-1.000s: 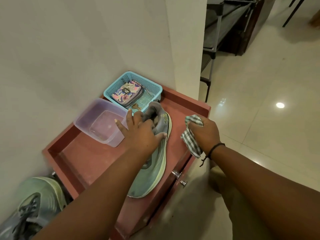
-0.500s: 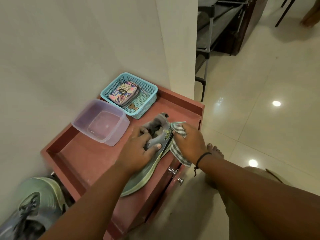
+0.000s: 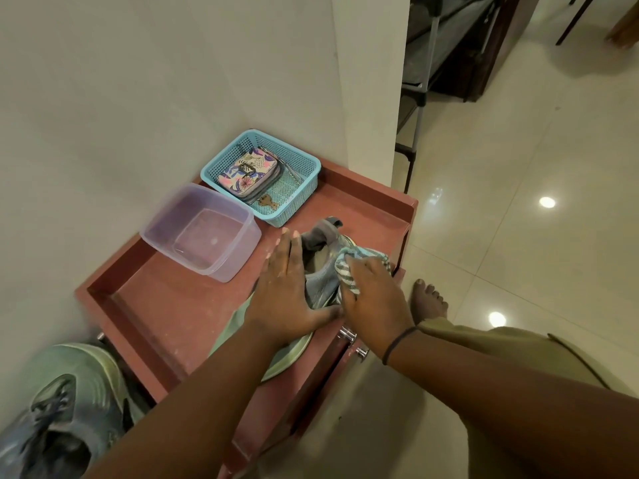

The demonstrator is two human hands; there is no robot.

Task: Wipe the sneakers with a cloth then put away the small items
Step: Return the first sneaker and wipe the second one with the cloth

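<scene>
A grey-green sneaker [image 3: 321, 288] lies on the red cabinet top [image 3: 166, 305], heel towards the wall. My left hand [image 3: 287, 292] presses on its left side and steadies it. My right hand [image 3: 373, 299] holds a striped cloth [image 3: 347, 274] against the sneaker's right side near the collar. The second sneaker [image 3: 65, 409] sits low at the bottom left, beside the cabinet. A blue basket [image 3: 304, 167] by the wall holds a floral pouch [image 3: 247, 172] and a key [image 3: 268, 203].
A clear purple plastic tub [image 3: 238, 250] with a little water stands left of the sneaker. Two drawer knobs [image 3: 347, 335] stick out on the cabinet's front. My bare foot [image 3: 427, 300] is on the glossy tile floor. A metal rack [image 3: 420, 88] stands behind the wall corner.
My right hand brought the cloth from beside the cabinet onto the sneaker's right side. My left hand shifted its hold on the shoe, which turned a little on the cabinet top.
</scene>
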